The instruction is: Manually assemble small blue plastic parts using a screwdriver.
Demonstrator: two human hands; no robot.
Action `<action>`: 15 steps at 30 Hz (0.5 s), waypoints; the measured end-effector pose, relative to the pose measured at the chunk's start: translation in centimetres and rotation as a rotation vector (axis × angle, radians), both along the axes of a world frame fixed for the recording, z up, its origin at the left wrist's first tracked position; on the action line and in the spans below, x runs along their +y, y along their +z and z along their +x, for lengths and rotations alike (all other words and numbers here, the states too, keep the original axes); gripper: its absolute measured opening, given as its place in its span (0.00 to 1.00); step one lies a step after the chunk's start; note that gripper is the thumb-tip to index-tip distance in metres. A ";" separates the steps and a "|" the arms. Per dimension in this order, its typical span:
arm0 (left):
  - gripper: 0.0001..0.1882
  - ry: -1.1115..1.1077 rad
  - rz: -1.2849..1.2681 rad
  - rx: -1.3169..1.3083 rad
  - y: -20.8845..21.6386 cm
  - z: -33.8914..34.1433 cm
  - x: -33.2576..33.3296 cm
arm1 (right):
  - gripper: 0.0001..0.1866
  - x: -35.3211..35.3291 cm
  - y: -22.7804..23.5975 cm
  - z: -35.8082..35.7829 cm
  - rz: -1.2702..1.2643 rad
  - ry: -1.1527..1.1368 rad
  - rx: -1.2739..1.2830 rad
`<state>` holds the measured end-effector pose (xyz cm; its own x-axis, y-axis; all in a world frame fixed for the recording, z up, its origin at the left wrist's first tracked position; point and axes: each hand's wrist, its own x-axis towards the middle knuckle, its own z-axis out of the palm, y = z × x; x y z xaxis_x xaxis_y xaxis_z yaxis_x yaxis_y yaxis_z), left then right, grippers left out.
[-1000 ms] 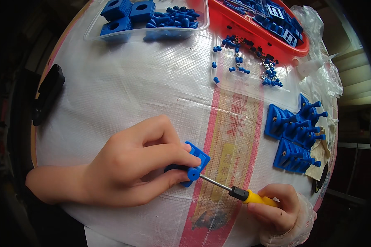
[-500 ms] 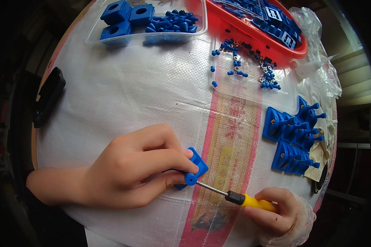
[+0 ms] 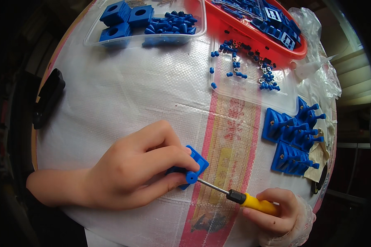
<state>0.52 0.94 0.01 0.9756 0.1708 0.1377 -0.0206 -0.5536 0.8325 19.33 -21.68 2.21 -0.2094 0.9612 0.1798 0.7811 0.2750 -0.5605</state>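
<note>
My left hand is closed, thumb and fingers pinching a blue plastic part with a flat squarish plate and a round knob-like end. My fingers cover much of this part. From the lower right, a screwdriver with a yellow handle, black collar and thin metal shaft reaches it; the tip is hidden behind the round end. Wrapped around the handle is my right hand, with clear plastic at its wrist.
Blue assembled pieces stand in rows at right. A clear tray of small blue caps and rings lies behind. Farther back are a clear box of square plates and cones, and a red basin. A black object lies left.
The blue part has shifted slightly up and right in my left hand's grip. The screwdriver stays at it, its collar a little to the right; my right hand has barely moved.
</note>
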 end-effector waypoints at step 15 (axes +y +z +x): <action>0.15 -0.036 -0.012 -0.033 -0.1 0.1 0.0 | 0.19 -0.5 0.9 -1.4 -0.040 -0.120 -0.139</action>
